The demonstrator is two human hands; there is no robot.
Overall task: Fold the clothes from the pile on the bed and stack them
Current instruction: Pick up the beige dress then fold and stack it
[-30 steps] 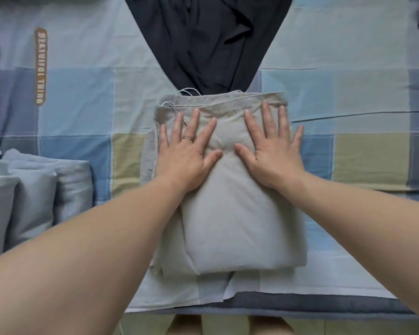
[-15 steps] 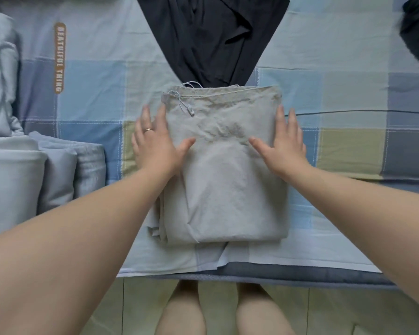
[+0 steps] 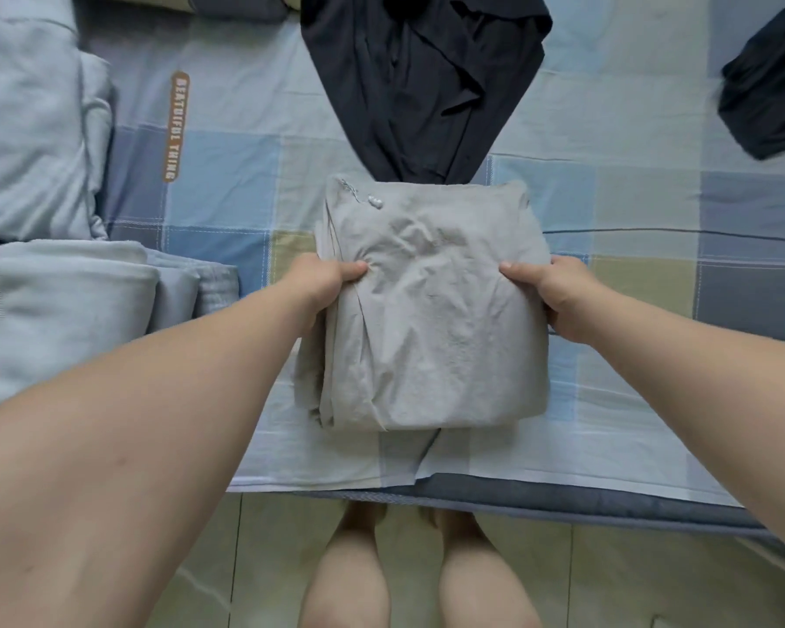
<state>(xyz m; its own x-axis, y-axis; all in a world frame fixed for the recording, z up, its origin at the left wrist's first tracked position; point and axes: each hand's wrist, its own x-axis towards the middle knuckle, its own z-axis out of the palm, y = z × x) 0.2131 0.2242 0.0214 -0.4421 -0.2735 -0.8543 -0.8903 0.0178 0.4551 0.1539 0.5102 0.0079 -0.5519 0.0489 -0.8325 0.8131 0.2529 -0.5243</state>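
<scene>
Folded grey cotton garment (image 3: 431, 319) held at both side edges, near side of bed.

The rectangular bundle is seen mid-width on the checked blue bedsheet (image 3: 227, 183), close to its near edge, its long axis running near to far and the white drawstring (image 3: 372, 201) end pointing far. The left hand (image 3: 322, 283) is clamped on the left edge and the right hand (image 3: 558, 296) on the right edge, thumbs on top, fingers hidden beneath. A crumpled black garment (image 3: 417, 83) lies just beyond it. A stack of folded pale blue clothes (image 3: 64, 301) sits at the left.
</scene>
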